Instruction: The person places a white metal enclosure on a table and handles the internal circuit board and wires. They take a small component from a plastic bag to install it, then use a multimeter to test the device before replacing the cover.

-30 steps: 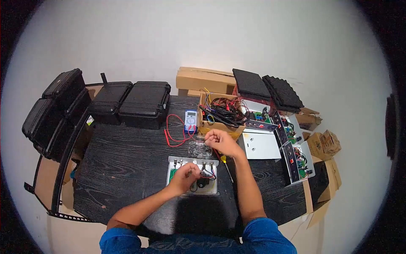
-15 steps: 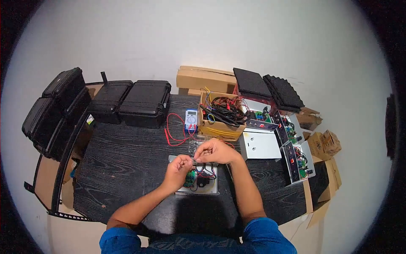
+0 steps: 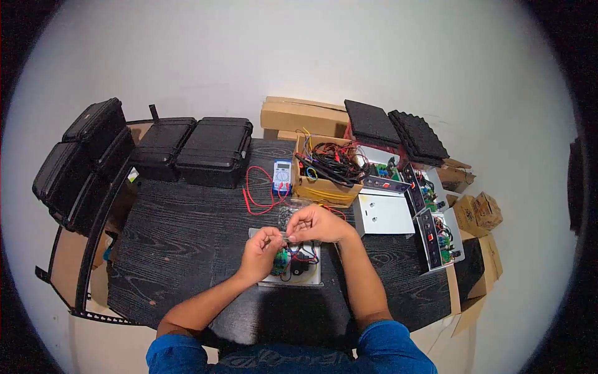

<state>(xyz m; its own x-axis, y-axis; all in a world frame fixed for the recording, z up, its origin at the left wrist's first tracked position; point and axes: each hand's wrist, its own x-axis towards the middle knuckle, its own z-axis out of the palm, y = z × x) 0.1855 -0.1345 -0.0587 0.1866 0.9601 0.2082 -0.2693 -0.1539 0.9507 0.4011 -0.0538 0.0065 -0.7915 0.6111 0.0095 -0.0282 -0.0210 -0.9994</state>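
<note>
My left hand (image 3: 261, 252) and my right hand (image 3: 316, 225) meet above a white panel (image 3: 298, 278) near the table's middle. Fingers of both hands are pinched together around something too small to make out. Below them the panel carries a green circuit board (image 3: 281, 262), a black component (image 3: 300, 267) and red, blue and black wires. Just behind the hands is a clear container (image 3: 286, 214) of small dark parts, partly hidden by my right hand.
A multimeter (image 3: 282, 174) with red leads lies behind the hands, beside a cardboard box (image 3: 324, 194) of cables. White enclosures (image 3: 384, 214) with electronics stand at the right. Black cases (image 3: 213, 149) line the back left of the dark table (image 3: 180, 249).
</note>
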